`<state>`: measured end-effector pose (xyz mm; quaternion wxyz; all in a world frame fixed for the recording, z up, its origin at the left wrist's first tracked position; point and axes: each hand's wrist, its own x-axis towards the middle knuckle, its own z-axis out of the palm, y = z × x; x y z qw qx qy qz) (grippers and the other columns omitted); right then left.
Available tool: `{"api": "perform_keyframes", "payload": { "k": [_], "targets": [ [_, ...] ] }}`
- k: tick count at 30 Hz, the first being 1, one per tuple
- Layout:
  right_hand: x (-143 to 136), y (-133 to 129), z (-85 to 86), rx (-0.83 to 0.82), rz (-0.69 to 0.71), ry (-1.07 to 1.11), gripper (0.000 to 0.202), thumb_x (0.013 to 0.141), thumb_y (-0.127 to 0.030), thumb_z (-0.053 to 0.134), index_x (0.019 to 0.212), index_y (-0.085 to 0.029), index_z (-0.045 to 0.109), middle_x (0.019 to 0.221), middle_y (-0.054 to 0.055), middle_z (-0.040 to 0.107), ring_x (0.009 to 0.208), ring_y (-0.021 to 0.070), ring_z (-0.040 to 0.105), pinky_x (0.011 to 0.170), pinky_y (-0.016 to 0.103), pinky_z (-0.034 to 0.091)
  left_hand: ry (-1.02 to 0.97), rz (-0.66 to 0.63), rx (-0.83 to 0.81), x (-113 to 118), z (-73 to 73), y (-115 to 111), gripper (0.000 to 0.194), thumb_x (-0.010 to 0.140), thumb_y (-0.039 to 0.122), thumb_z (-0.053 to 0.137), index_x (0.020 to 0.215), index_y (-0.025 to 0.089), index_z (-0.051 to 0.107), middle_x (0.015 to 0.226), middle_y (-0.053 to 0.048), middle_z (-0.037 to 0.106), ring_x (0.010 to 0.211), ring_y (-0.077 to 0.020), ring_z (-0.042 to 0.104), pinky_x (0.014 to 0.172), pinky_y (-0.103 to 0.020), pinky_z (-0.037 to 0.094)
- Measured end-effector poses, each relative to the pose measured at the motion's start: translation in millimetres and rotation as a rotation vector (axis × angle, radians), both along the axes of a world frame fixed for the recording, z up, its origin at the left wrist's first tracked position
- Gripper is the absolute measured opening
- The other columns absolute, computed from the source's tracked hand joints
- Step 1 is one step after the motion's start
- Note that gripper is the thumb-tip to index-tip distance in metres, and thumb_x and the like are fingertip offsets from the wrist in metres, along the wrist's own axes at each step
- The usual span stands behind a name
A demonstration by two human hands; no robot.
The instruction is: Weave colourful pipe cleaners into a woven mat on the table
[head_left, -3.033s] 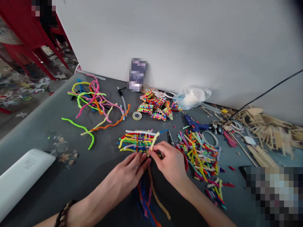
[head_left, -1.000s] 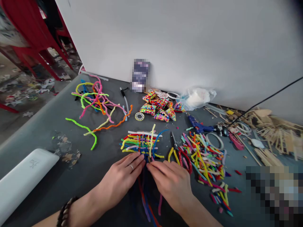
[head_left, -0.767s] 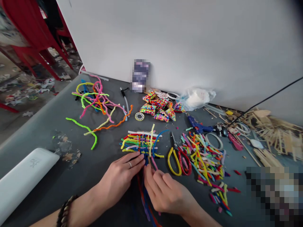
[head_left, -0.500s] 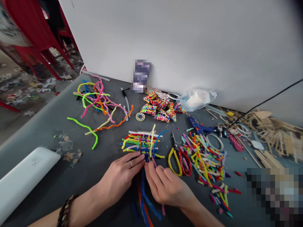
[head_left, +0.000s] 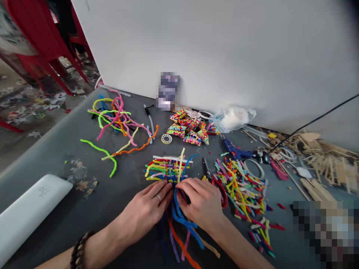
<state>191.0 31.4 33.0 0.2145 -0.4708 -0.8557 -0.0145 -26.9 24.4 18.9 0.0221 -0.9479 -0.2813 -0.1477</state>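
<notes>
A woven patch of coloured pipe cleaners [head_left: 165, 170] lies on the grey table, with yellow, red, green and white strips crossing blue and purple ones. My left hand [head_left: 148, 205], wearing a ring, pinches its near edge. Against the same edge my right hand [head_left: 200, 200] is closed, its thumb and fingers on the strands just right of the left fingertips. Loose ends, including an orange strand [head_left: 182, 244] and blue strands [head_left: 193, 233], hang toward me below the hands. Which strand each fingertip grips is hidden. Scissors [head_left: 221, 190] with red and yellow handles lie partly behind my right hand.
Cut pipe cleaner pieces [head_left: 244, 186] are heaped at the right, near a blue glue gun [head_left: 237, 151]. Long pipe cleaners [head_left: 120, 116] tangle at the back left. Small woven pouches [head_left: 190, 127] sit by the wall. A white device [head_left: 33, 215] lies left; wooden sticks [head_left: 333, 153] right.
My right hand has moved up and turned over the near edge, now covering part of the scissors' handles. The hanging strands have spread out to the right.
</notes>
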Motion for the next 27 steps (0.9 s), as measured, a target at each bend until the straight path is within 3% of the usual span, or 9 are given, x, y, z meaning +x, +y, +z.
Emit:
{"api": "perform_keyframes", "payload": {
  "k": [4,12,20,27],
  "targets": [
    [-2,3,-1.9,-0.042,-0.069,0.054,0.014,0.095,-0.021,0.058,0.084,-0.021,0.068,0.082,0.001,0.071,0.076,0.0174,0.064,0.074,0.033,0.041,0.001,0.005,0.035,1,-1.8,-1,0.038,0.1,0.011,0.045,0.135,0.007,0.06,0.137,-0.015,0.065,0.128,-0.0286,0.061,0.106,-0.041,0.053],
    [-1,13,-5.7,-0.279,-0.147,0.254,0.008,0.094,-0.023,0.064,0.086,-0.024,0.068,0.084,0.0,0.068,0.081,0.0168,0.064,0.075,0.028,0.047,0.017,0.022,0.027,3,-3.9,-2,0.039,0.099,0.011,0.043,0.134,0.006,0.06,0.136,-0.016,0.065,0.127,-0.029,0.061,0.106,-0.041,0.052],
    [-9,12,-12.9,-0.15,-0.256,0.208,0.01,0.091,-0.021,0.065,0.082,-0.023,0.068,0.082,0.0,0.069,0.081,0.0179,0.064,0.077,0.03,0.045,0.032,0.012,0.026,2,-1.6,-1,0.039,0.099,0.011,0.045,0.133,0.007,0.062,0.137,-0.015,0.066,0.127,-0.0292,0.062,0.106,-0.04,0.053],
    [-3,-2,-7.6,-0.148,-0.215,0.25,0.012,0.095,-0.025,0.064,0.098,-0.027,0.076,0.092,0.001,0.074,0.087,0.0195,0.066,0.08,0.032,0.047,0.026,0.021,0.03,2,-2.4,-2,0.04,0.099,0.01,0.043,0.135,0.005,0.06,0.139,-0.016,0.064,0.129,-0.0303,0.061,0.105,-0.041,0.055]
  ]
}}
